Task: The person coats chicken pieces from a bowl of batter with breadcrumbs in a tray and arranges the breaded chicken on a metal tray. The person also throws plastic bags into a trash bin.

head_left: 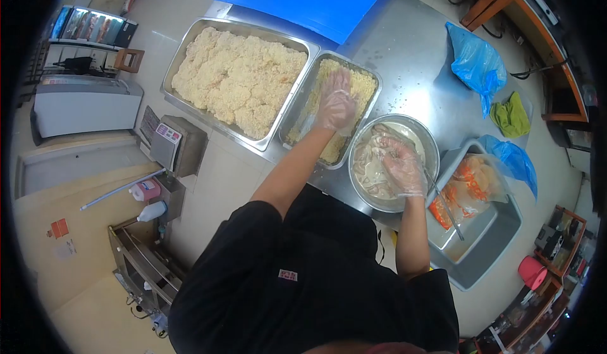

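Note:
My left hand (337,104), in a clear plastic glove, lies with its fingers stretched flat on breadcrumbs (361,87) in a narrow metal tray (377,94). My right hand (402,165), gloved too, is down inside a round metal bowl (432,140). Its fingers curl into pale, wet batter (404,131) with batter-coated pieces, perhaps raw meat, and what they grip is not clear. A metal utensil handle (444,205) leans over the bowl's right rim. Left of the crumb tray, a large metal tray (311,49) holds many crumb-coated pieces (237,79) packed together.
A grey plastic tub (506,234) with orange-marked plastic bags (465,186) stands right of the bowl. Behind are a blue bag (475,63), a green cloth (510,115) and a blue board (303,3) on the steel table (411,44). A scale (167,140) stands at left.

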The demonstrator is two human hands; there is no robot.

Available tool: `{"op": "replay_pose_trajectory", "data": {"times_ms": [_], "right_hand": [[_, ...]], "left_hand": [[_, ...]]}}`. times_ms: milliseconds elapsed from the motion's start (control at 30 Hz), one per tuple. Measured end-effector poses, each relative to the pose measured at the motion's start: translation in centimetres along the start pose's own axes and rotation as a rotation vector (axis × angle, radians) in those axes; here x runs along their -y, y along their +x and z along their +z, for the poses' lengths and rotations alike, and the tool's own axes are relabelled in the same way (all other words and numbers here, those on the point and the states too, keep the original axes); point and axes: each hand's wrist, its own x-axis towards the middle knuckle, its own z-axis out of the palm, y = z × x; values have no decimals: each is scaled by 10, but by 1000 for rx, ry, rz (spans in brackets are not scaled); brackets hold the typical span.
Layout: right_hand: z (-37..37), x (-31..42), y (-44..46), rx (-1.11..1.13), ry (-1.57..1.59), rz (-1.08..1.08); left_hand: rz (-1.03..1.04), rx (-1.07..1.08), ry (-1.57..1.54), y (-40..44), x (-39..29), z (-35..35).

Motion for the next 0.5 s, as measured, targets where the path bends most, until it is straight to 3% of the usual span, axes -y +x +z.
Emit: {"op": "replay_pose_trajectory", "data": {"times_ms": [67, 167, 233, 333, 433, 500], "right_hand": [[2, -4, -3, -3, 0, 12], [7, -30, 5, -30, 60, -193], [-2, -21, 1, -60, 32, -158], [2, -22, 2, -66, 50, -88], [2, -19, 4, -52, 65, -125], [3, -22, 4, -48, 44, -151]], "left_hand": [[-6, 48, -58, -9, -3, 0], [143, 96, -128, -24, 11, -31], [359, 152, -81, -60, 25, -58], [419, 268, 122, -80, 39, -61], [503, 110, 16, -71, 56, -38], [534, 9, 120, -65, 64, -26]]}}
